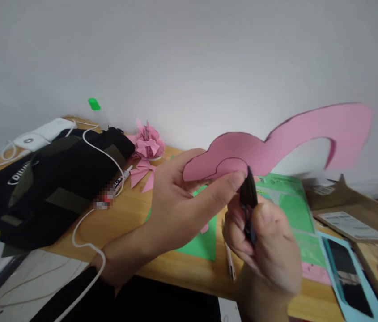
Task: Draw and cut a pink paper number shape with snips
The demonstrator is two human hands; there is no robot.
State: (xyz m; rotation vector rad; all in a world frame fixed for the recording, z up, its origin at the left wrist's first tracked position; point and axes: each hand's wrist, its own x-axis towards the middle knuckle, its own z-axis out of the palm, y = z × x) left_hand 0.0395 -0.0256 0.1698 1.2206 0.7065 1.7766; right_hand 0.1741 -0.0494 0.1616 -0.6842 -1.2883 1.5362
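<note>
My left hand (175, 201) pinches the left end of a pink paper cut-out (276, 143), a long curved shape with a drawn outline, held up above the wooden table (125, 219). My right hand (262, 241) is closed round a pair of small black scissors (248, 197), whose tip touches the pink paper's lower edge beside my left thumb. The far right end of the cut-out is blurred.
Green paper sheets (202, 241) lie under my hands. A pink paper flower (148, 142) and pink scraps (142, 172) sit at the back. A black bag (54, 179) with a white cable (84, 232) fills the left. A blue card (346, 273), a cardboard envelope (350, 205) and a pencil (229, 264) lie to the right.
</note>
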